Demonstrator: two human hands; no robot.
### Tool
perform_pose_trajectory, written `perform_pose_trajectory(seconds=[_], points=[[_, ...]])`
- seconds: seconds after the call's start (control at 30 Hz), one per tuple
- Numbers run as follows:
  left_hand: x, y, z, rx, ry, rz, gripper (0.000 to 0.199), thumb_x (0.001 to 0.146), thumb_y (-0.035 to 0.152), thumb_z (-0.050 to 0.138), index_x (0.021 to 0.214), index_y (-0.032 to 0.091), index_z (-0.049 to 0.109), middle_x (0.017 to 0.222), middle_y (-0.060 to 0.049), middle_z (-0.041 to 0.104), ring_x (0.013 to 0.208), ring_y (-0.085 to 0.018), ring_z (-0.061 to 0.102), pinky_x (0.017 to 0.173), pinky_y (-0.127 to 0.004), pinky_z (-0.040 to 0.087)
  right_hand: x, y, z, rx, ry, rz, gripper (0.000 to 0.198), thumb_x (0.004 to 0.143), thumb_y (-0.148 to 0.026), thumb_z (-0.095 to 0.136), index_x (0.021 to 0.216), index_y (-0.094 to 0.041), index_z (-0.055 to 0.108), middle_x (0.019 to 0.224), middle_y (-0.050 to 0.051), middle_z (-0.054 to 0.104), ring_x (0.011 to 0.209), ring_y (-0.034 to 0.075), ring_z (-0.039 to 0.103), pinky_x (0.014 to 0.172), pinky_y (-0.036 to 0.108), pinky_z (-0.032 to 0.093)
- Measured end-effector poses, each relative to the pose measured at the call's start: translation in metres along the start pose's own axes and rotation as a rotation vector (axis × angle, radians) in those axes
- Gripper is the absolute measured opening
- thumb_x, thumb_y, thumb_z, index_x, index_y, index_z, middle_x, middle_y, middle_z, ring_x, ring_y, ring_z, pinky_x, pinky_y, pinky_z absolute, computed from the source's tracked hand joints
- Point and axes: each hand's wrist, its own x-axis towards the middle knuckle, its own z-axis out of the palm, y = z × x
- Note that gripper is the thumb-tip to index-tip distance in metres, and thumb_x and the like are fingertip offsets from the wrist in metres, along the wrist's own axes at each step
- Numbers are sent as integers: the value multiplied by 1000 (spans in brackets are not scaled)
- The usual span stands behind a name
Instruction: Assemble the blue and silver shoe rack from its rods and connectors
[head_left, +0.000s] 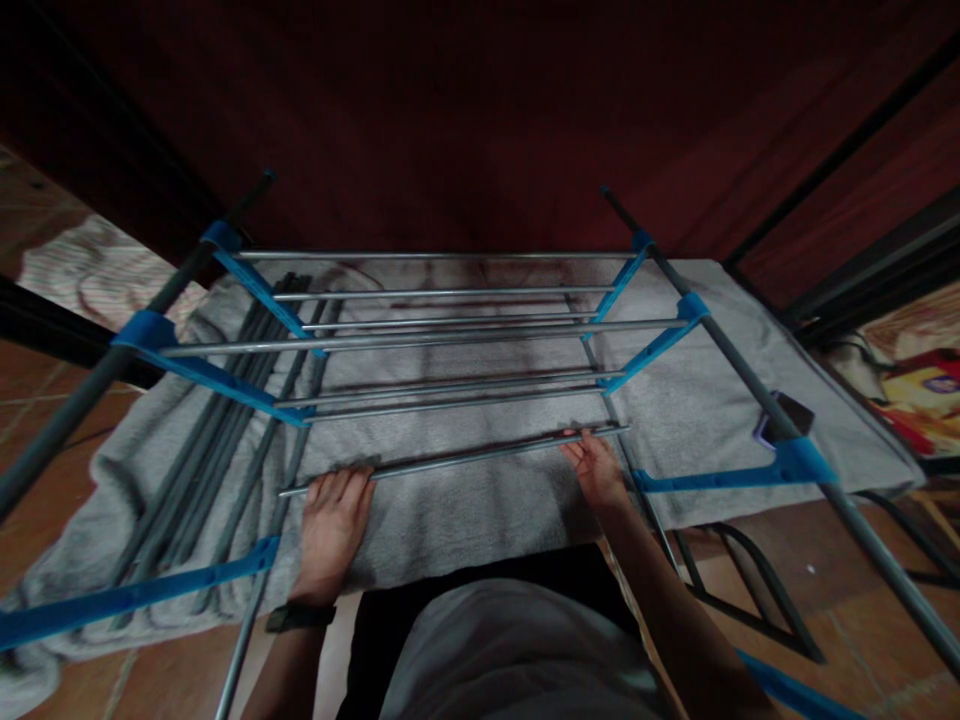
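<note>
A thin grey metal tube (465,458) lies crosswise in front of me, its left end a little nearer to me than its right. My left hand (336,520) is closed over it close to the left end. Near the other end, the fingers and thumb of my right hand (596,470) pinch the same tube. Around both hands stands a rack frame of dark upright poles (739,365) and blue plastic brackets (217,382). Several crossbars (427,338) span it beyond my hands. Lower blue brackets (712,480) without a crossbar flank my wrists.
Several loose grey tubes (214,440) lie on the grey blanket (465,525) at left. A phone (784,415) rests behind the right pole. Dark red panels (450,120) rise at the back. A dark metal chair frame (757,600) stands at lower right on the tiled floor (862,640).
</note>
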Motion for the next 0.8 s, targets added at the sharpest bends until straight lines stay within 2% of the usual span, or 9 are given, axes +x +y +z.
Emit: perform_pose_trajectory(seconds=[0.33,0.53,0.8], points=[[0,-1,3,-39,19,-25,25,98,30,47,112,19,65,96,-9,71,93,-26,62,99,-42,40,-2,-1,-1,-23,-37,-14,20,68,-27,79,83,-22,68,85,2,76,90,23,72,87,43,58],[-1,-3,6,-98,54,-54,25,96,30,49,110,19,66,89,-9,70,89,-26,62,93,-39,41,-2,0,-1,-39,-28,-20,19,68,-28,79,81,-24,67,85,1,75,92,23,72,90,45,58],[-1,-2,4,-40,61,-34,23,97,32,47,103,20,65,86,-8,69,88,-26,62,90,-39,42,0,1,-2,-11,-30,-14,15,70,-24,78,81,-23,68,83,1,74,88,20,72,85,39,59]])
